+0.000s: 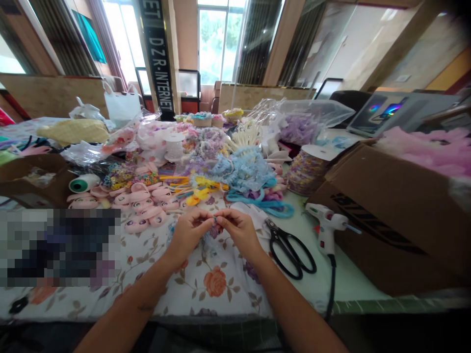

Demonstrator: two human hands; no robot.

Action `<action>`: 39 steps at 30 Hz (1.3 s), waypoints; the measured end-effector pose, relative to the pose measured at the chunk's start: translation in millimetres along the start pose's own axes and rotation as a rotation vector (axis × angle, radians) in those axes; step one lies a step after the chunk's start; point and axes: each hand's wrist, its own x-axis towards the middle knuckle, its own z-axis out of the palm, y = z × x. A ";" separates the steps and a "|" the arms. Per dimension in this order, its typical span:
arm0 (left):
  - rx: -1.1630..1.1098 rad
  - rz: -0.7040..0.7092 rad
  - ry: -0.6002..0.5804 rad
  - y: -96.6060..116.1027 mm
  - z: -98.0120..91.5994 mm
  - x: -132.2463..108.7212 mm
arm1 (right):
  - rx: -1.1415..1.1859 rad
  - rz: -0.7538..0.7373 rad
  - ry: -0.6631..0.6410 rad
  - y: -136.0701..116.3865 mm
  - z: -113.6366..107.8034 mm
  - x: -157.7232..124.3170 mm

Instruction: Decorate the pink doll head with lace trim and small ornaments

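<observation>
My left hand [189, 233] and my right hand [241, 231] meet above the flowered cloth, thumbs and forefingers pinched together. A tiny bluish thing shows at the touching fingertips, too small to make out. Below and behind the hands lies a crumpled pale blue lacy piece [209, 244], partly hidden by them. Right of my right hand rest black-handled scissors [285, 240], their blades pointing away by a white piece [253, 215]. Farther right lies a white glue gun [324, 228] with a dark cord.
Pink doll-like heads [137, 223], blue ruffled trim [245, 169], yellow strips [200, 189] and a spool of colourful yarn [304, 171] crowd the far side. A large cardboard box [386, 220] stands at right, a smaller box [33, 181] at left. The table's front edge runs beneath my forearms.
</observation>
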 end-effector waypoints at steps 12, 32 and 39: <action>-0.041 -0.107 0.019 -1.6 -1.3 0.5 | -0.221 -0.147 0.075 4.5 -10.1 2.2; -0.195 -0.086 0.013 -1.8 -5.7 7.2 | -0.788 -0.098 0.154 21.8 -26.3 17.3; -0.084 -0.048 -0.068 -5.5 -4.8 7.0 | -0.426 -0.159 0.073 0.9 -6.8 0.6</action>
